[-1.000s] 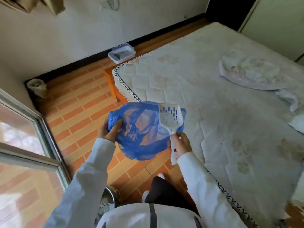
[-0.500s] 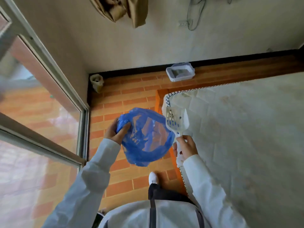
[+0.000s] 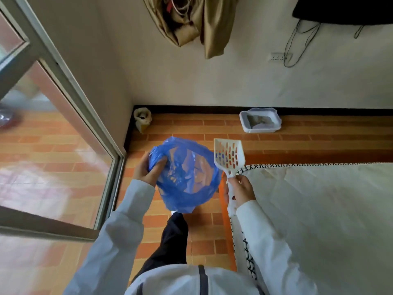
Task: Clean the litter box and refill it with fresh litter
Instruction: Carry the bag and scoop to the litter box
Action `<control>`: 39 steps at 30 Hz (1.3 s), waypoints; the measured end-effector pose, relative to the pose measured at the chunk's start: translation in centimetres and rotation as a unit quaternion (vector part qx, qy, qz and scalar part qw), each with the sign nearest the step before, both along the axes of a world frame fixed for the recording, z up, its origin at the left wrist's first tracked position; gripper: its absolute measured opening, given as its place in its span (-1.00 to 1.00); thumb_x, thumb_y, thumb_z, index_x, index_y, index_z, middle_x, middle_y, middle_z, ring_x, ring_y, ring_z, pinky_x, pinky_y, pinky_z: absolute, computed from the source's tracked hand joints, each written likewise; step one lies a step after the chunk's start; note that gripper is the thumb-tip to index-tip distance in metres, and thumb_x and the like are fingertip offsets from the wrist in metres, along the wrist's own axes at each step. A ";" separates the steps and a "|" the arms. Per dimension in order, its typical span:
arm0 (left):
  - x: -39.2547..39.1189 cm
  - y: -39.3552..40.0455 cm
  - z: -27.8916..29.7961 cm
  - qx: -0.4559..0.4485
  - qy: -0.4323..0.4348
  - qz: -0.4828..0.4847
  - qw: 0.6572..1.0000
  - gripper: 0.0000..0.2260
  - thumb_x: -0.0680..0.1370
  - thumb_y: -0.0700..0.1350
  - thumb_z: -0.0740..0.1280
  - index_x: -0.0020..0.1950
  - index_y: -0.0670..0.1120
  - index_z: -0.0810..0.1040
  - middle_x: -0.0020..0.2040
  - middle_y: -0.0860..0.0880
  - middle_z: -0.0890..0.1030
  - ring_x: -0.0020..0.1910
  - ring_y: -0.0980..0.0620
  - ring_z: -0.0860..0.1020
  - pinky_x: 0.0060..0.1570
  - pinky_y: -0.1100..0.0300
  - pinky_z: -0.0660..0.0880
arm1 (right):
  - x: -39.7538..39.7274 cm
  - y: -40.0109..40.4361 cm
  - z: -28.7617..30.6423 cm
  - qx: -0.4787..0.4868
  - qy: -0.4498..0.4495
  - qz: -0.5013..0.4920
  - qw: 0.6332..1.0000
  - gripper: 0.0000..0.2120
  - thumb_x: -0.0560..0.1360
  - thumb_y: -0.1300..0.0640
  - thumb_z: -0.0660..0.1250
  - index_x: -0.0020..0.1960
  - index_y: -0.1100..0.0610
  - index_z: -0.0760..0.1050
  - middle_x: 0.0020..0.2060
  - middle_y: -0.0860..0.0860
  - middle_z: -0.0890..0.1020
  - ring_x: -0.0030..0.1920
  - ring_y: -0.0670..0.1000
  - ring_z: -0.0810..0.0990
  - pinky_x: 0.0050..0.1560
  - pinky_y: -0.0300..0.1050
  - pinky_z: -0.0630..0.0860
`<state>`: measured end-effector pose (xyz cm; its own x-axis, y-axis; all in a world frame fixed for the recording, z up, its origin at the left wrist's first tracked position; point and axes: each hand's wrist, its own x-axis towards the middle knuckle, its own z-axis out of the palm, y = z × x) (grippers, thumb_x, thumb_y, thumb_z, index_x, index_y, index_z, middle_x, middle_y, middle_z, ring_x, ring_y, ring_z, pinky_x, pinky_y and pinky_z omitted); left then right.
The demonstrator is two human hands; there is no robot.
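Blue plastic bag (image 3: 187,177), centre frame, is pinched at its rim by the left hand (image 3: 146,170); the right hand (image 3: 239,190) grips the white slotted scoop (image 3: 229,156), its handle end hidden. The litter box (image 3: 260,120) sits upper right against the wall, contents indistinct. Brick-patterned floor (image 3: 180,128); mattress (image 3: 319,209) lower right, cut off.

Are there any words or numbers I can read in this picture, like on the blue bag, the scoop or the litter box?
No, there is no writing to read anywhere.
Blue bag: plain, no words.
Scoop: plain white with slots, no label.
Litter box: no label shows.
Small sack in the corner: too small and blurred to tell if it has print.
Wall socket: any marks are too small to read.
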<state>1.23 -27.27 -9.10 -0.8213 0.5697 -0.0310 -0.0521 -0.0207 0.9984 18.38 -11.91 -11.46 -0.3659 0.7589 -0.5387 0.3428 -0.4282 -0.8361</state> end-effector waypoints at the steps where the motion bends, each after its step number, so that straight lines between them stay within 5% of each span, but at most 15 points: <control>1: -1.7 1.3 0.0 0.001 0.001 -0.002 1.000 -0.86 0.56 -0.25 0.27 0.03 -0.04 0.52 -0.25 0.19 0.64 -0.26 0.23 0.59 -0.23 0.36 0.51 | -1.6 1.3 -0.3 -0.003 0.006 -0.006 1.000 -0.89 0.53 0.13 0.25 0.01 0.14 0.39 -0.44 0.13 0.46 -0.56 0.05 0.35 -0.49 -0.22 0.28; 9: -16.4 13.0 1.3 -0.003 0.021 -0.060 0.998 -0.83 0.54 -0.25 0.28 -0.06 0.03 0.50 -0.30 0.23 0.62 -0.30 0.28 0.56 -0.26 0.41 0.49 | -14.7 10.8 1.1 0.002 0.010 -0.041 0.999 -0.90 0.55 0.11 0.23 0.00 0.13 0.36 -0.46 0.10 0.48 -0.56 0.05 0.34 -0.51 -0.24 0.26; 17: -26.9 23.5 2.3 -0.010 0.001 -0.131 0.991 -0.83 0.40 0.04 0.39 -0.04 0.07 0.55 -0.15 0.02 0.59 -0.17 0.09 0.58 -0.09 0.18 0.51 | -22.6 18.6 2.4 -0.034 0.018 -0.112 0.993 -0.91 0.55 0.20 0.21 0.05 0.16 0.36 -0.44 0.12 0.44 -0.60 0.03 0.30 -0.56 -0.28 0.24; 22: -30.7 30.2 2.0 -0.021 0.003 -0.145 0.989 -0.85 0.54 -0.18 0.32 -0.01 0.08 0.50 -0.10 0.03 0.59 -0.22 0.26 0.59 -0.14 0.36 0.54 | -25.9 23.8 1.0 -0.047 0.011 -0.158 0.986 -0.90 0.53 0.21 0.23 0.04 0.16 0.41 -0.42 0.12 0.46 -0.54 0.05 0.31 -0.46 -0.20 0.24; 28: -34.3 40.3 0.9 -0.035 -0.002 -0.166 0.986 -0.80 0.47 -0.10 0.37 0.06 -0.11 0.51 -0.13 -0.02 0.60 -0.26 0.26 0.59 -0.23 0.43 0.49 | -29.7 33.1 0.0 -0.056 0.012 -0.154 0.986 -0.92 0.55 0.21 0.18 0.04 0.13 0.38 -0.44 0.12 0.43 -0.56 0.03 0.29 -0.50 -0.23 0.24; 34: -36.5 52.3 1.5 -0.060 -0.004 -0.200 0.978 -0.56 0.32 0.19 0.37 0.08 -0.04 0.53 -0.06 -0.07 0.63 -0.08 0.00 0.63 -0.03 0.13 0.55 | -32.2 45.2 -0.4 -0.069 0.001 -0.206 0.976 -0.88 0.52 0.16 0.19 0.04 0.04 0.41 -0.43 0.06 0.48 -0.51 0.01 0.36 -0.44 -0.19 0.30; 39: -36.7 61.6 2.4 -0.033 -0.048 -0.213 0.975 -0.69 0.49 0.01 0.36 0.18 -0.08 0.51 0.06 -0.14 0.64 0.02 -0.08 0.63 0.06 0.03 0.56 | -32.9 53.7 0.6 -0.060 0.011 -0.206 0.977 -0.97 0.54 0.14 0.22 -0.04 0.03 0.41 -0.47 0.05 0.47 -0.49 0.02 0.35 -0.40 -0.17 0.30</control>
